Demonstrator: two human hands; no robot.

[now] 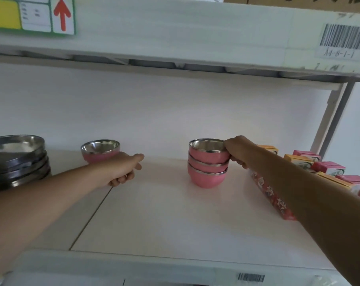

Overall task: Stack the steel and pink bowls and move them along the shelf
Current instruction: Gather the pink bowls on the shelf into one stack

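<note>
Well left of your left hand (123,170), a stack of steel dishes (18,159) is sitting on the shelf (154,213). A single pink bowl (100,150) is standing just behind that hand's curled fingers, which are holding nothing. Further right, your right hand (237,151) is gripping the top bowl of a stack of three pink bowls (208,168), thumb on its steel rim, with cartons (327,168) lying beyond your wrist.

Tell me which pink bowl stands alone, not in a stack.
The pink bowl on the left, behind the left hand. The other three sit nested in a stack that the right hand grips.
</note>
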